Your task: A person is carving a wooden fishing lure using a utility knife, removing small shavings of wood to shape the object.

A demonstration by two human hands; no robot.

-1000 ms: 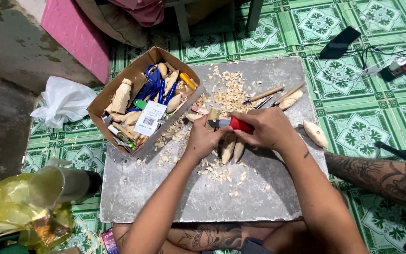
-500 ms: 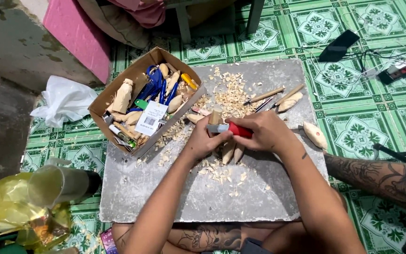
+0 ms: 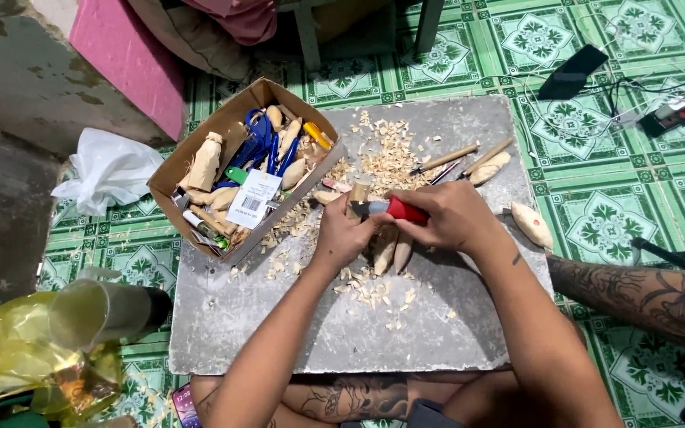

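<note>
The slab (image 3: 438, 333) looks like matt grey stone, dusty and rough. Pale raw wood shavings (image 3: 390, 158) lie on it. The knife handle (image 3: 406, 210) is glossy red plastic. The box (image 3: 176, 170) is matt brown cardboard; the floor tiles (image 3: 612, 206) shine, glazed green.

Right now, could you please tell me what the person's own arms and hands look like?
Both arms are bare to above the elbow, with no sleeves, gloves, watch or rings visible. The left hand shows no markings. The right hand has a small dark mark, perhaps a tattoo, just below the wrist on the forearm.
</note>
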